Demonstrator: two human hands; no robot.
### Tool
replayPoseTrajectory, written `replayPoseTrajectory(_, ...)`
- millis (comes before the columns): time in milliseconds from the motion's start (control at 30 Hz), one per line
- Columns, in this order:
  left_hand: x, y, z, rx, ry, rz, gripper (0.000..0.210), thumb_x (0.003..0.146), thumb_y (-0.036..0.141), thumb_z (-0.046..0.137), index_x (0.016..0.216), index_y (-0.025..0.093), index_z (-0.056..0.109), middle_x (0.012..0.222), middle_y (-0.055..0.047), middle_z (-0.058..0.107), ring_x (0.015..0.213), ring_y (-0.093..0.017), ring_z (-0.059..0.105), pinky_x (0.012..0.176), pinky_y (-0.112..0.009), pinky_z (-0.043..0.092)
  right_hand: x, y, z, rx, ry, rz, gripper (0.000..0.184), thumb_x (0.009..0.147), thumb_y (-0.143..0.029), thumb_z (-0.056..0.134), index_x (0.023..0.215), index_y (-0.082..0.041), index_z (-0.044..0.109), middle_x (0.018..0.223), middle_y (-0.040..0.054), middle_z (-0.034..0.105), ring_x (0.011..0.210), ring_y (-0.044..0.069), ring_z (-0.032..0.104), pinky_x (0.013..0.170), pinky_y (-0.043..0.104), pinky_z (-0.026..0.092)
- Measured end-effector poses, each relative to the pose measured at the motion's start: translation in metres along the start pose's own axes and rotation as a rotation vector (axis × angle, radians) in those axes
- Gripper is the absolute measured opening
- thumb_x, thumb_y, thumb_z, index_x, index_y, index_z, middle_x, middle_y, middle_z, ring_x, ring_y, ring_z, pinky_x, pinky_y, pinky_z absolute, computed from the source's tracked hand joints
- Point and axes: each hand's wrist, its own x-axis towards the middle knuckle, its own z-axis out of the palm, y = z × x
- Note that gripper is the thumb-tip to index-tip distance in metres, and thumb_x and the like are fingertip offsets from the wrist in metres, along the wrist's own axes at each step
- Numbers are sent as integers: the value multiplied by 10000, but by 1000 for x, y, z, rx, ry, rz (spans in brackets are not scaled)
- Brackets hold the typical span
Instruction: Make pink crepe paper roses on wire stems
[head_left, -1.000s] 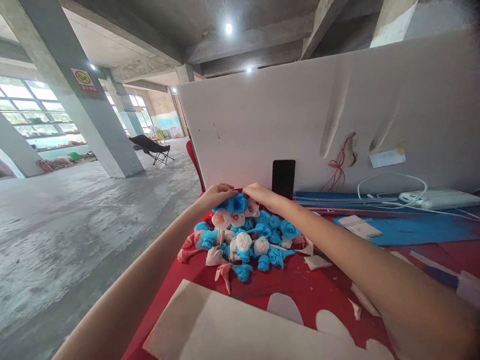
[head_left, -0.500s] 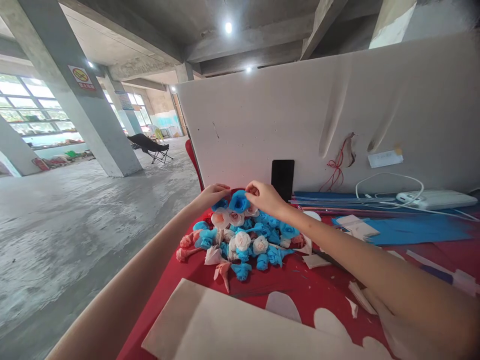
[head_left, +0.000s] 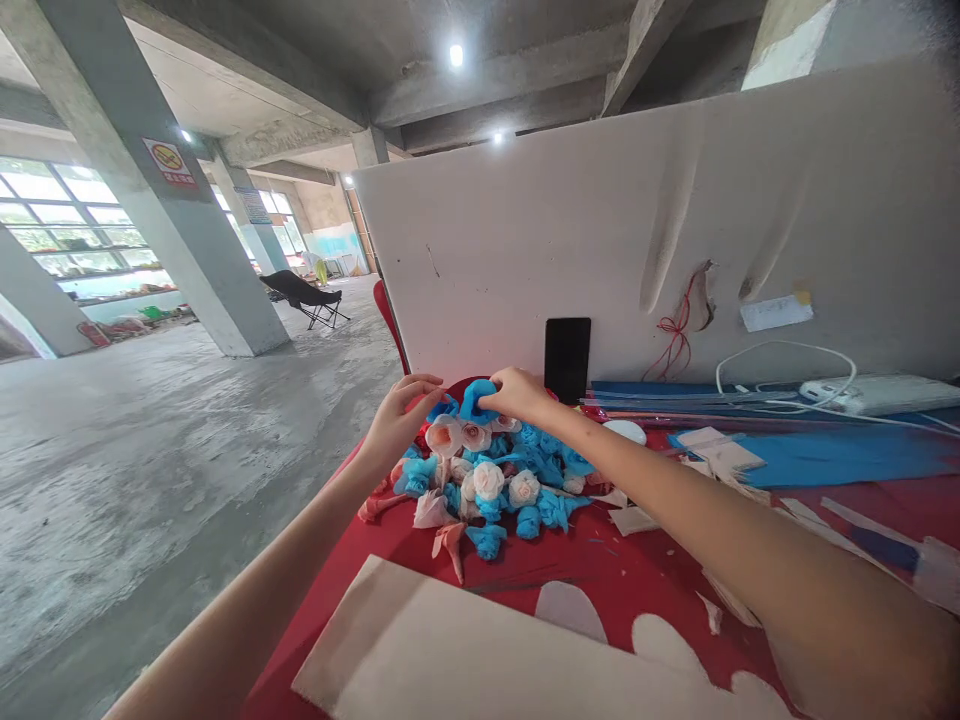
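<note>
1. A ruffled blue paper flower (head_left: 469, 402) is pinched by the right hand (head_left: 520, 393), at the far end of a blue, pink and white paper-flower heap (head_left: 489, 481).
2. The left hand (head_left: 399, 414) is held open nearby, fingers loosely curved.

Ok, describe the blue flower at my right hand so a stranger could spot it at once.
Find the red table before the white board. Look to the far edge of its flower pile. The blue flower there is the only one pinched by your right hand.
</note>
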Motion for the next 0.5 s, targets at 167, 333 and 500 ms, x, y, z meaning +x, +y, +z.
replayPoseTrajectory(167, -3, -3, -1, -55, 26, -26, 223, 728, 368, 527, 657, 214, 672, 1013, -58, 604, 1039, -242, 516, 910, -336, 388, 0, -3, 1, 23, -16, -24, 259, 873, -321, 514, 1036, -126, 562, 1020, 60, 573, 878, 160, 569, 754, 338, 494)
replayPoseTrajectory(333, -4, -5, -3, -95, 52, -44, 224, 725, 382, 533, 649, 221, 671, 1005, -45, 604, 1038, -237, 517, 952, -332, 359, 4, -1, 2, 102, 11, -38, 262, 872, -318, 515, 1040, -123, 563, 1022, 60, 574, 868, 158, 571, 741, 330, 497)
replayPoseTrajectory(500, -6, -7, -4, -129, 85, -61, 211, 723, 362, 531, 633, 216, 654, 998, -42, 609, 1042, -240, 517, 970, -343, 343, 11, 3, 0, 251, 137, -13, 283, 866, -320, 523, 1065, -121, 556, 1052, 63, 565, 887, 170, 569, 742, 335, 499)
